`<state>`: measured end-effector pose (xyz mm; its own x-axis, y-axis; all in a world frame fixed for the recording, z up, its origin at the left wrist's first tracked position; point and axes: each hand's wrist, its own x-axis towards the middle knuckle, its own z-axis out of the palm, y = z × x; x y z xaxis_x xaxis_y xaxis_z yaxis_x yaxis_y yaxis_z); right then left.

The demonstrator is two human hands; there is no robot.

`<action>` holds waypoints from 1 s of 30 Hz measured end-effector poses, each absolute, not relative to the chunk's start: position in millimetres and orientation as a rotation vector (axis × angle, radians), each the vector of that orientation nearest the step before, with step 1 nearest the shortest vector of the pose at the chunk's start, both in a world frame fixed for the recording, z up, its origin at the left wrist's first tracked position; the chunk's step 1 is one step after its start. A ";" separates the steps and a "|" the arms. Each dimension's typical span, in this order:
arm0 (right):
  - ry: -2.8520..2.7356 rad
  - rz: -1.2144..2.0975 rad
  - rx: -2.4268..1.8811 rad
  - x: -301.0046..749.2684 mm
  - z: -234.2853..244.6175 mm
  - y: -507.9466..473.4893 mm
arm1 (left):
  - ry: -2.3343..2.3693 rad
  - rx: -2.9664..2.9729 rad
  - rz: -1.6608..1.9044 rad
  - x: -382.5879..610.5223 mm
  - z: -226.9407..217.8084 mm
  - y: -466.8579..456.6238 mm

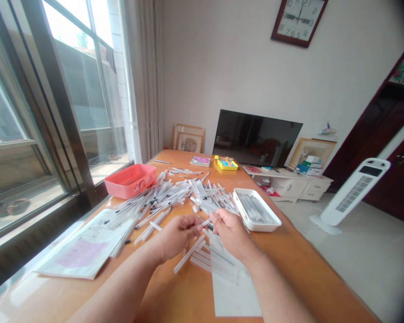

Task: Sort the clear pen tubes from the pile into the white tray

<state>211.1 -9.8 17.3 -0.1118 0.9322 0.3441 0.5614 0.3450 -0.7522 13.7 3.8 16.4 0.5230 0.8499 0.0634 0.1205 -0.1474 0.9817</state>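
Observation:
Both my hands meet above the middle of the table. A clear pen barrel (206,222) spans the short gap between them. My left hand (183,235) pinches its left end, and my right hand (231,231) grips the other end with thumb and fingers. A small black part shows just under my right fingers; whether it belongs to this pen I cannot tell. Below my hands, several loose clear barrels (189,254) lie partly on a white sheet of paper (234,294). Beyond them spreads a large heap of clear pen pieces (170,193), many with black ends.
A white tray (272,223) of thin dark-tinted sticks stands at the right, a red plastic basket (121,186) at the left. A booklet (77,255) lies front left. Farther back are a magazine (200,161) and a yellow box (227,165). The table's right edge drops to the floor.

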 end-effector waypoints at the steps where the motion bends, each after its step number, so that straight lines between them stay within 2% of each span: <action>1: -1.785 0.552 -1.333 210.5 16.3 -9.5 | 0.834 1.617 0.800 14.6 15.1 4.3; 6: -1.741 0.501 -1.348 208.3 11.1 -6.5 | 0.842 1.727 0.871 18.0 13.4 5.4; 18: -1.668 0.530 -1.358 213.0 11.5 -2.8 | 0.953 1.777 0.698 7.7 15.3 5.6; 24: -1.591 0.590 -1.368 211.3 8.2 0.0 | 0.935 1.827 0.746 14.0 11.6 6.0; 30: -1.523 0.794 -1.342 224.5 12.1 0.6 | 0.971 1.746 0.857 14.4 12.5 7.6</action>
